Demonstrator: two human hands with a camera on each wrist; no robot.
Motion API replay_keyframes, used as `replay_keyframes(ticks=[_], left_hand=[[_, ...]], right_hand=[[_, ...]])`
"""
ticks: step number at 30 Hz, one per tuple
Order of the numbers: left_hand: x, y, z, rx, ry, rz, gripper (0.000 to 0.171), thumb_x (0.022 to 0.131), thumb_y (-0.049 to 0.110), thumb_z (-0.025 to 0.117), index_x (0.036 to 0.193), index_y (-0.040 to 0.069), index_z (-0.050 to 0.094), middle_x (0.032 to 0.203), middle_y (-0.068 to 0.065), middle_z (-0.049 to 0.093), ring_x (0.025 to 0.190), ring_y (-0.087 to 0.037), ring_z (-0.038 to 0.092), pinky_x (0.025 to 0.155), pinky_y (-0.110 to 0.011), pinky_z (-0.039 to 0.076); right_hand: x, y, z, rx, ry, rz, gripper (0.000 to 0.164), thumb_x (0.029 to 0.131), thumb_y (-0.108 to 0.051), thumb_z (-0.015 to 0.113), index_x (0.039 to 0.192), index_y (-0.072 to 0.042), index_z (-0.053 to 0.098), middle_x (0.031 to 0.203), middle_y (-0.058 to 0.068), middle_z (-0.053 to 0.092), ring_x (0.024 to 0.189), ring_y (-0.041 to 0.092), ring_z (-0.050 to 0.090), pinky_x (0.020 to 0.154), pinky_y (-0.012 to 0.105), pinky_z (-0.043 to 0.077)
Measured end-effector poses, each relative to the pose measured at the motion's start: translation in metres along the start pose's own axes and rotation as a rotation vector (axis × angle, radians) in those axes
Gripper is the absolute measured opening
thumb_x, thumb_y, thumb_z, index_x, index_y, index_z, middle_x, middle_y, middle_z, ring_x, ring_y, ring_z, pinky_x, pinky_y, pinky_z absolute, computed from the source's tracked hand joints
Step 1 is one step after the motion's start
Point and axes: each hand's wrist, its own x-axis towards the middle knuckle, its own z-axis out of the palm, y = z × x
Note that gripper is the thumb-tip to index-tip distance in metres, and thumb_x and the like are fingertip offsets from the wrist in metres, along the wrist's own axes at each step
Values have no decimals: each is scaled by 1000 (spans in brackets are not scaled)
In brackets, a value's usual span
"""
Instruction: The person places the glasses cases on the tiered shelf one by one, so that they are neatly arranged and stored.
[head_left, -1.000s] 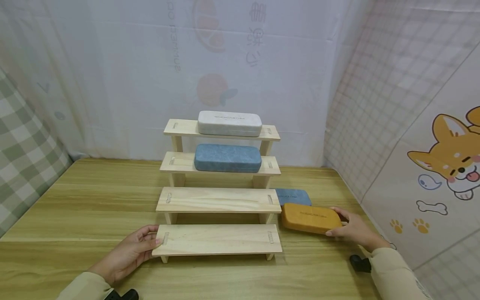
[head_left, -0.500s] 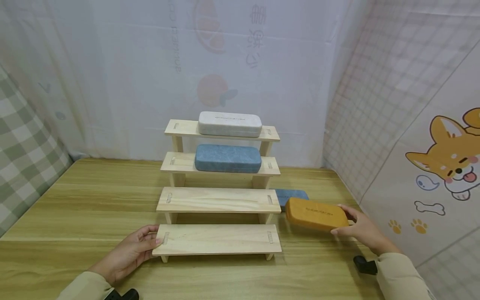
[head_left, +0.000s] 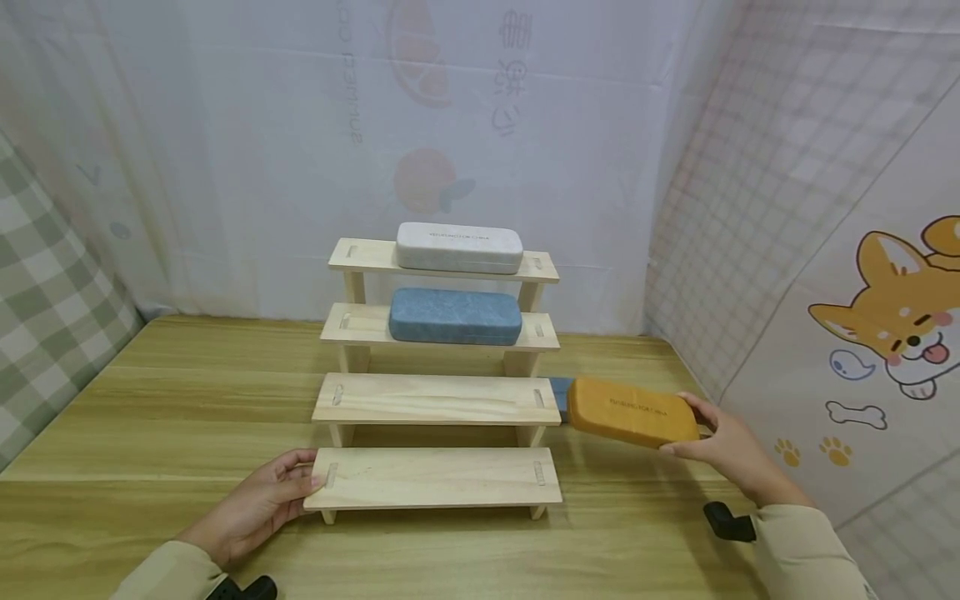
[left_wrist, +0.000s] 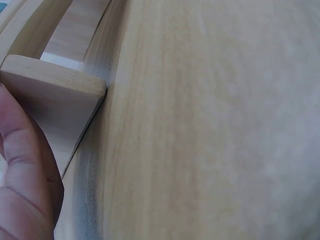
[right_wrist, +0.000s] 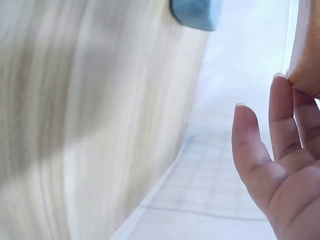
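Note:
In the head view my right hand (head_left: 738, 450) pinches the right end of an orange glasses case (head_left: 632, 411), held above the table beside the stepped wooden stand (head_left: 435, 477). The right wrist view shows part of that orange case (right_wrist: 306, 50) at my fingertips. My left hand (head_left: 258, 504) grips the left end of the stand's lowest shelf; in the left wrist view the fingers lie against its edge. A white glasses case (head_left: 459, 247) sits on the top shelf, and a blue one (head_left: 455, 317) on the shelf below.
Behind the orange case another blue case (head_left: 560, 395) lies on the table, mostly hidden. The two lower shelves are bare. A printed cloth (head_left: 300, 167) hangs behind the wooden table (head_left: 187, 400), and a patterned wall (head_left: 757, 250) closes the right side.
The orange case has been raised off the table, moving slightly right and then up and away from me, covering more of the blue case behind. My left hand stays put.

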Motion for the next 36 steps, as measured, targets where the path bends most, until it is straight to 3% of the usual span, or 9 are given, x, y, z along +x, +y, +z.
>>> replay_keyframes(ticks=[8,17,25,36], left_hand=[[1,0,0,-13,-2,4,63,99,10,54,141,-14,16,113,-3,56,100,-12,60,85,-28,52],[1,1,0,-21,-8,10,62,98,9,54,141,-15,16,113,-3,55,100,-12,59,86,-28,52],[1,-1,0,-16,-6,12,63,98,9,54,141,-15,15,113,-4,55,100,-12,60,85,-28,52],[1,-2,0,-17,-6,15,61,99,10,54,141,-14,17,112,-3,55,100,-12,59,85,-28,52]], right_hand=[[-1,-16,-1,37,17,-31,96,79,-23,81,151,3,22,140,28,41,112,34,53,73,24,51],[-1,-39,2,78,-6,-58,94,79,-23,81,151,-1,25,141,26,40,115,42,52,74,27,54],[6,-62,16,122,-39,-95,95,75,-22,84,150,-2,29,141,24,42,109,37,58,74,29,55],[15,-98,42,169,-11,-93,92,69,-17,88,145,-2,38,137,21,47,107,36,58,75,31,55]])
